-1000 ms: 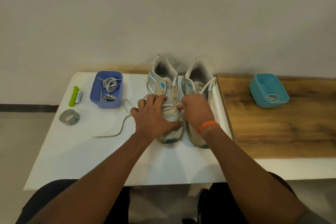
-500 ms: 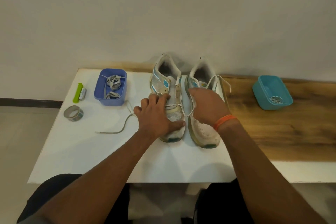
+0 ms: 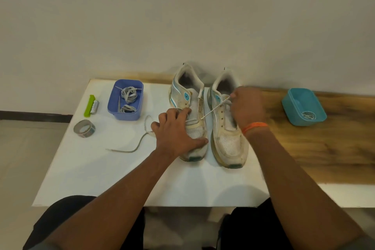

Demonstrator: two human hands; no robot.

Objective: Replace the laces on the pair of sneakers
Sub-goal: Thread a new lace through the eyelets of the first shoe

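White mesh and scuffed, yellowed rubber make up the two sneakers, which stand side by side, toes toward the person, on a smooth white tabletop (image 3: 97,172). The left sneaker (image 3: 190,107) has teal side markings and bare eyelets; the left hand (image 3: 176,134) lies over its toe box, fingers curled round the upper and thumb along the inner side. A thin, flat lace (image 3: 211,111) runs taut from that shoe's lowest eyelets up to the right hand (image 3: 246,105), which pinches its far end above the right sneaker (image 3: 228,140); an orange band (image 3: 254,127) circles that wrist. The lace's other end (image 3: 140,142) trails limp across the tabletop to the left.

A rounded purple plastic tub (image 3: 124,113) holds coiled bundles of pale flat laces (image 3: 128,93). A teal tub (image 3: 292,107), on the wood-grain surface (image 3: 332,148) to the right, holds one small coil (image 3: 308,115). Near the purple tub lie a lime-green bar (image 3: 89,105) beside something small and silvery, and a grey tape roll (image 3: 84,128).
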